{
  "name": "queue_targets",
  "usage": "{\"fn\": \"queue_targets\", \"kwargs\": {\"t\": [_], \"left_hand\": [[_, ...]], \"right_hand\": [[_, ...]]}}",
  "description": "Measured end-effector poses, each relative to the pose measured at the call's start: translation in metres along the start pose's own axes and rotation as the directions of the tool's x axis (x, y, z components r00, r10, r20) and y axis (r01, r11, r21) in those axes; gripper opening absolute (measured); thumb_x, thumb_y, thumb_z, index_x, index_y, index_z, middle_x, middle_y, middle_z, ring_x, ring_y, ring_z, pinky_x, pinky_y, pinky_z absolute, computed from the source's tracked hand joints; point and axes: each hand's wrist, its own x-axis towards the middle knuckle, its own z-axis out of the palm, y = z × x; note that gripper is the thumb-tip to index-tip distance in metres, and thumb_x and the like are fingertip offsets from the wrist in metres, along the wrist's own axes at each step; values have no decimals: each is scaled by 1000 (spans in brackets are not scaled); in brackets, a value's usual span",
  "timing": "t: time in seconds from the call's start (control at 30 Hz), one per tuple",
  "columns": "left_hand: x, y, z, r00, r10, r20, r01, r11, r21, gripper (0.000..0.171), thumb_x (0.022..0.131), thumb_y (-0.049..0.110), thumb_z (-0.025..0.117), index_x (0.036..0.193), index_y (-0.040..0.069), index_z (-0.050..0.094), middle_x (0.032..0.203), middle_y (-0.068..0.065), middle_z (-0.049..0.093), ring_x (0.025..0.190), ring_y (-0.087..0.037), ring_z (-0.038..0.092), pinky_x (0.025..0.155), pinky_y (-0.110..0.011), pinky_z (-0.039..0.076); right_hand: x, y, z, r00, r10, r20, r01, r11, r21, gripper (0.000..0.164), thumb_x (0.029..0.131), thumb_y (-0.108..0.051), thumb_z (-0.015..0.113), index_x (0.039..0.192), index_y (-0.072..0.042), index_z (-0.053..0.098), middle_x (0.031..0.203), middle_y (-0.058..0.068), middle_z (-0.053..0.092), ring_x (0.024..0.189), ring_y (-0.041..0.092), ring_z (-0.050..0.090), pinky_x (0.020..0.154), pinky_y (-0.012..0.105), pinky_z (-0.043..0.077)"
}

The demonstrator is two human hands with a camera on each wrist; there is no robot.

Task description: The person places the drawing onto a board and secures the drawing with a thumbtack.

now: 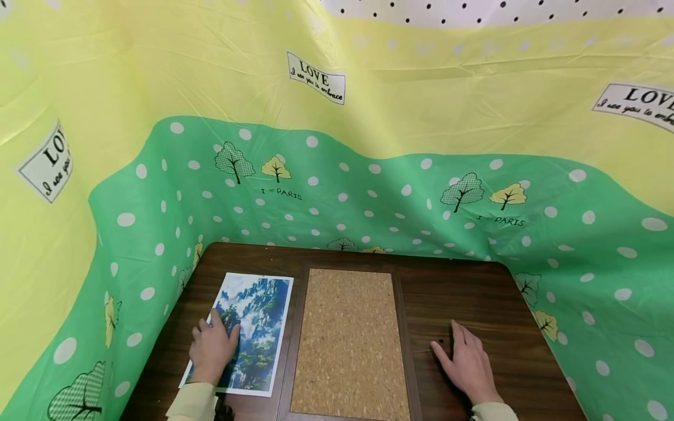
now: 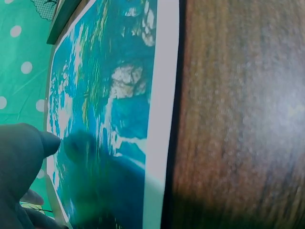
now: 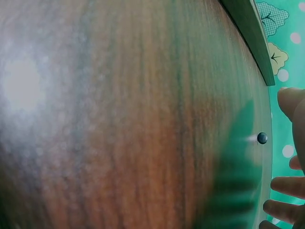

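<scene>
On the left of the table lies a printed landscape picture [image 1: 260, 333] with blue mountains, green trees and a white border. My left hand [image 1: 213, 348] is over its left part with fingers spread; in the left wrist view the thumb [image 2: 47, 143] hovers near the printed surface, and whether the other fingers touch it I cannot tell. My right hand [image 1: 468, 362] is low at the table's right side, fingers extended, holding nothing. Near its thumb sits a small dark round bead-like thing [image 1: 441, 341], also seen in the right wrist view as a shiny dark ball [image 3: 262, 138].
A cork panel [image 1: 350, 342] lies between the hands, with a dark wooden strip [image 1: 404, 327] along its right side. The dark wood-grain table [image 1: 458, 280] is enclosed by a yellow and green curtain [image 1: 368, 187] at the back and sides.
</scene>
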Motion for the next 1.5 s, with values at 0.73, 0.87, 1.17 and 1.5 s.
{"fn": "queue_targets", "kwargs": {"t": [0.73,0.87,1.17,1.5], "left_hand": [[5,-9,-12,992,-33,-120,29,999,-36,48,92,7,76,124,-18,49,109,-43,55,90,-61,59,64,-69,50],[7,-11,-14,994,-56,-92,50,997,-66,34,95,4,72,113,-17,52,105,-41,53,84,-57,60,60,-67,50],[13,-19,-18,992,-124,-1,122,981,-147,23,93,-2,67,112,-15,59,105,-37,52,84,-51,61,61,-64,52],[17,-30,-22,991,-133,23,135,968,-212,20,97,1,62,114,-9,61,97,-32,66,80,-47,66,64,-61,53]], "right_hand": [[1,4,4,998,-26,-57,29,999,45,64,98,-35,73,140,10,55,138,38,54,124,58,49,96,71,44],[1,4,6,993,-50,-103,54,998,39,57,95,-30,77,134,9,62,133,36,58,121,57,52,95,69,45],[0,6,10,974,-104,-203,115,992,42,40,89,-19,84,118,7,71,126,32,64,116,54,56,92,66,47],[2,8,13,971,-78,-226,107,987,120,26,86,-11,86,107,2,77,124,30,67,116,54,56,93,67,46]]}}
